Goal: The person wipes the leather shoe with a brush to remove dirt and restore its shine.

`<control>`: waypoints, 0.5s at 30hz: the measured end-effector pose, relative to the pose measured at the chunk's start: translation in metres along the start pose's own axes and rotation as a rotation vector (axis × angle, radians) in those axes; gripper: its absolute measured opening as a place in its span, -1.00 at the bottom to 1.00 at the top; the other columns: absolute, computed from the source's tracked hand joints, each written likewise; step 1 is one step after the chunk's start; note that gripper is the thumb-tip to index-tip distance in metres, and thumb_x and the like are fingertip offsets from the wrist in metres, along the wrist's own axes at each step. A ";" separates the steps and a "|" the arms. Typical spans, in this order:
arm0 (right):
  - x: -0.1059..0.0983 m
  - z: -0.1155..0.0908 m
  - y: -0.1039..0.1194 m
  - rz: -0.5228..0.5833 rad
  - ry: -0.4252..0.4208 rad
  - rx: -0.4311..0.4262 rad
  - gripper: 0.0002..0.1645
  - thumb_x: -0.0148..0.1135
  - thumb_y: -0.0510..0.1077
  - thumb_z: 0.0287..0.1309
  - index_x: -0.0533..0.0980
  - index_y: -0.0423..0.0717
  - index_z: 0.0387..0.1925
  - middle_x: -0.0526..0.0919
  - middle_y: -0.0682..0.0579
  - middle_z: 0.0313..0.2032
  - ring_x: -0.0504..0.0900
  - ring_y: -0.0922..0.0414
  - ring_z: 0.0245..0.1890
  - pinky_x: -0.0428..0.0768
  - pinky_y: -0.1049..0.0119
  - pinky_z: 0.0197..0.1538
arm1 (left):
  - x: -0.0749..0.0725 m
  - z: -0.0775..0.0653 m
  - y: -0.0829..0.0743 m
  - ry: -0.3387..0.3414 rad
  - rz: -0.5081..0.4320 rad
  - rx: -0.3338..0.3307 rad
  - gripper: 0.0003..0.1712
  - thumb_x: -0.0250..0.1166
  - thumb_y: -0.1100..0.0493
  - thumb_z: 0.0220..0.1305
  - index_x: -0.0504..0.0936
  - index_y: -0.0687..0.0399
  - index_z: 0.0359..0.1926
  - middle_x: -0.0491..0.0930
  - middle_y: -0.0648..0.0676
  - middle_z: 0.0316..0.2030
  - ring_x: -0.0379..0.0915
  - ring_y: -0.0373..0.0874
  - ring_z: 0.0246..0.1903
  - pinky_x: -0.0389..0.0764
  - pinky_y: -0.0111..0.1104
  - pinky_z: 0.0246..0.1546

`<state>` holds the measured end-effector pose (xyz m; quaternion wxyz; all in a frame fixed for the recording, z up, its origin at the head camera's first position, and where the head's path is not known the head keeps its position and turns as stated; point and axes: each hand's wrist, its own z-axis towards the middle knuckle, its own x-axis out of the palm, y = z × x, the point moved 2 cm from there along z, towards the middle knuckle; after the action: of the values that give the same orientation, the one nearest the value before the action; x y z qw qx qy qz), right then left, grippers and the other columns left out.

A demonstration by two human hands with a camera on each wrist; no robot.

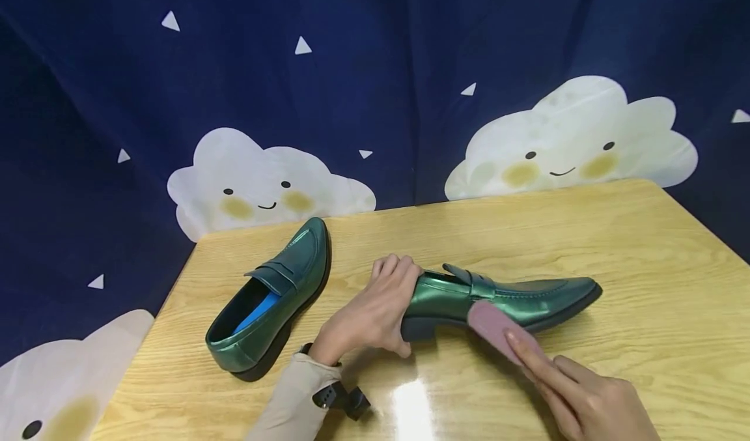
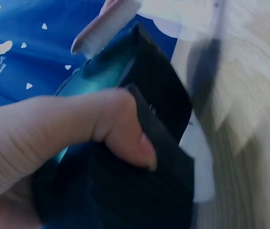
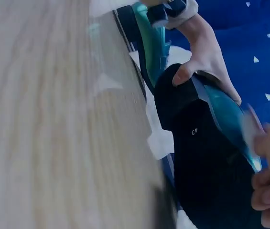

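Note:
A green loafer (image 1: pixel 527 301) is tilted on its side, toe to the right. My left hand (image 1: pixel 375 307) grips its heel end; in the left wrist view the thumb (image 2: pixel 125 129) presses on the black heel (image 2: pixel 139 191). From the lower right, my right hand (image 1: pixel 586 389) holds a pink brush (image 1: pixel 504 330) with pale bristles (image 2: pixel 111 31) against or very near the shoe's side. The black sole (image 3: pixel 211 157), marked 43, faces the right wrist camera. Much of the right hand's grip is hidden behind its own fingers.
A second green loafer (image 1: pixel 272 298) with a blue insole stands upright on the wooden table (image 1: pixel 662 252), left of my left hand. Behind the table hangs a dark blue curtain (image 1: pixel 375 89) with clouds and triangles. A black wrist strap (image 1: pixel 340 395) circles my left sleeve.

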<state>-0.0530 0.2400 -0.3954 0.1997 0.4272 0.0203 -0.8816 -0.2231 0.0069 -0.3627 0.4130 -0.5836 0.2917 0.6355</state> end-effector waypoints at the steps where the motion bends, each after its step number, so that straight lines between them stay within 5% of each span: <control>1: 0.000 0.000 0.003 0.016 0.016 -0.027 -0.37 -0.36 0.25 0.45 0.52 0.13 0.19 0.25 0.41 -0.62 0.01 0.52 -0.69 0.07 0.62 -0.65 | -0.001 -0.001 0.000 0.010 -0.008 0.008 0.17 0.66 -0.12 -0.63 0.27 0.11 0.09 0.27 -0.01 -0.11 0.11 -0.10 -0.09 0.17 -0.22 0.07; 4: -0.005 0.003 0.004 -0.020 0.059 -0.025 -0.35 -0.42 0.29 0.44 0.50 0.23 0.21 0.15 0.43 -0.61 -0.09 0.52 -0.67 0.00 0.62 -0.61 | -0.002 -0.006 0.002 0.043 0.004 0.011 0.15 0.65 -0.14 -0.58 0.27 0.11 0.11 0.27 -0.01 -0.09 0.10 -0.09 -0.08 0.18 -0.20 0.10; 12: -0.022 0.006 -0.017 -0.127 0.064 0.099 -0.26 -0.49 0.40 0.36 0.46 0.28 0.25 0.33 0.41 -0.71 0.01 0.50 -0.72 0.10 0.53 -0.68 | -0.005 -0.008 -0.010 0.048 0.092 -0.049 0.14 0.42 -0.56 -0.42 0.28 0.04 0.09 0.21 0.04 -0.10 0.10 -0.06 -0.10 0.19 -0.18 -0.02; 15: -0.019 0.001 -0.017 -0.080 0.114 0.069 -0.46 -0.06 0.28 0.34 0.45 0.27 0.25 0.15 0.48 -0.69 -0.02 0.51 -0.69 0.06 0.60 -0.61 | -0.005 -0.002 -0.021 -0.005 0.083 -0.083 0.15 0.43 -0.54 -0.42 0.27 -0.02 0.14 0.22 0.07 0.01 0.14 0.00 0.03 0.26 -0.12 0.01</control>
<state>-0.0498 0.2619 -0.3821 0.1481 0.4819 0.0184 -0.8634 -0.2041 0.0146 -0.3562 0.3624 -0.5859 0.2881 0.6651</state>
